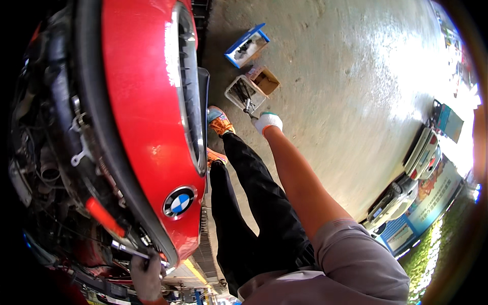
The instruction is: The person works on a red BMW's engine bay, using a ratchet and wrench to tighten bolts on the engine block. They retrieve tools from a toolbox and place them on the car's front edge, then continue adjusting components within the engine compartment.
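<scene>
My right hand (268,122), in a white knit glove, is closed on the dark handle of a ratchet wrench (248,108). Its bright metal head reaches over the rim of a pale plastic bin (232,101) on the floor, where other dark and metal tools lie. At the lower left, my left hand (146,278) in a greyish glove is at the front corner of a red car (142,101). Its fingers curl against a slim silver metal bar (129,249); the grip is partly hidden. A red-handled tool (104,216) lies in the engine bay just beyond this hand.
A brown cardboard box (273,80) touches the bin, and a blue-and-white box (262,34) stands farther off. The exposed engine bay (51,152) fills the left side. My shoes (220,122) are close to the bumper. Parked cars (394,201) stand at the far right.
</scene>
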`<move>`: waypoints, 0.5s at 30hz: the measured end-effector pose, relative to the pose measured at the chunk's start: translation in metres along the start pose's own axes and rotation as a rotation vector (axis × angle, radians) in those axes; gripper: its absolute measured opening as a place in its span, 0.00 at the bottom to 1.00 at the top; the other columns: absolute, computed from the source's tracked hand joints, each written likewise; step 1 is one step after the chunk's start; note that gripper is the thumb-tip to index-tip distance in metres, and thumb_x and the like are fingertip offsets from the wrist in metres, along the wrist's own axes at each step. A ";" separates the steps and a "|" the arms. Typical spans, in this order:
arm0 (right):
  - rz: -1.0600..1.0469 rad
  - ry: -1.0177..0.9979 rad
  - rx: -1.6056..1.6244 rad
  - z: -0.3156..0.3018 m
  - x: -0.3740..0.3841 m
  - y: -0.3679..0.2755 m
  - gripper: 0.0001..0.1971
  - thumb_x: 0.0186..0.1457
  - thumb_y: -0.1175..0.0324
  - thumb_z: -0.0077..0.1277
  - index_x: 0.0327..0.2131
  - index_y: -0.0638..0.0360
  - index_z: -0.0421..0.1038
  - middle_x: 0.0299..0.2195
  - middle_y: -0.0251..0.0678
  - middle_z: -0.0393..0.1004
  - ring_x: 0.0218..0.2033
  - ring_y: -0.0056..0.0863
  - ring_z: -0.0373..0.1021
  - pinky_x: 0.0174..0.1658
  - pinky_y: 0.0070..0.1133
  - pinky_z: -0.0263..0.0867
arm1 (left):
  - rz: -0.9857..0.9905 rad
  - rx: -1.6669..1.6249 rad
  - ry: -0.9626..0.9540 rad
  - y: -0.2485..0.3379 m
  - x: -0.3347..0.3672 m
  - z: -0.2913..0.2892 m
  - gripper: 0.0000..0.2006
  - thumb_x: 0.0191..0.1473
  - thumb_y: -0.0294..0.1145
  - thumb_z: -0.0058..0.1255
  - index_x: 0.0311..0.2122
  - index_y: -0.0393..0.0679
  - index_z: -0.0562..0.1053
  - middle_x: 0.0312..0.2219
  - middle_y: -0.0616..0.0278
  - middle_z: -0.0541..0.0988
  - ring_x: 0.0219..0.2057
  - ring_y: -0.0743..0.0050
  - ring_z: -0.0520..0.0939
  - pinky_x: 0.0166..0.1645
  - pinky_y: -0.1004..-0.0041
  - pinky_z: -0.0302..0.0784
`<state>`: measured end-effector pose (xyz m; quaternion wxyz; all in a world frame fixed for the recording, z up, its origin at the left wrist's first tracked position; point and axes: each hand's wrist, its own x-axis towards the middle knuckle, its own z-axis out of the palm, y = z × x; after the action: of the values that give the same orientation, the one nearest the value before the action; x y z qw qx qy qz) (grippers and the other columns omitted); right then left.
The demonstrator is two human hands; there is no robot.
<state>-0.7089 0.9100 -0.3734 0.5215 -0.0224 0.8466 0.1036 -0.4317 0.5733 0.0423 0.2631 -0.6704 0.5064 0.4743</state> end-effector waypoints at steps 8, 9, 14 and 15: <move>0.032 0.038 0.159 0.059 0.096 -0.001 0.29 0.60 0.40 0.49 0.44 0.57 0.82 0.46 0.48 0.82 0.48 0.48 0.78 0.50 0.36 0.74 | -0.203 -0.236 -0.434 -0.052 -0.011 0.019 0.10 0.55 0.16 0.56 0.42 0.39 0.74 0.29 0.64 0.79 0.25 0.82 0.75 0.28 0.79 0.70; 0.023 0.060 0.183 0.063 0.107 -0.004 0.29 0.60 0.40 0.49 0.44 0.58 0.82 0.46 0.48 0.82 0.48 0.48 0.78 0.50 0.36 0.74 | -0.129 -0.013 -0.650 -0.032 -0.005 0.039 0.10 0.55 0.16 0.56 0.42 0.39 0.74 0.29 0.64 0.80 0.25 0.82 0.75 0.29 0.80 0.70; 0.010 0.115 0.303 0.085 0.140 -0.012 0.30 0.61 0.41 0.49 0.44 0.61 0.82 0.46 0.49 0.82 0.48 0.49 0.78 0.51 0.37 0.73 | 0.016 0.189 -0.871 0.019 0.036 0.163 0.06 0.60 0.26 0.56 0.42 0.40 0.74 0.22 0.65 0.76 0.20 0.80 0.75 0.25 0.77 0.70; -0.003 0.118 0.320 0.085 0.138 -0.016 0.30 0.61 0.41 0.48 0.45 0.61 0.81 0.45 0.49 0.82 0.48 0.49 0.78 0.51 0.37 0.73 | 0.021 0.431 -0.943 0.018 0.050 0.174 0.09 0.61 0.32 0.59 0.43 0.39 0.75 0.25 0.65 0.80 0.22 0.79 0.80 0.28 0.77 0.74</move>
<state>-0.6948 0.9208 -0.5350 0.4678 0.0539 0.8815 -0.0349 -0.5110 0.6901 -0.0721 0.5900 -0.3091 0.4255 0.6127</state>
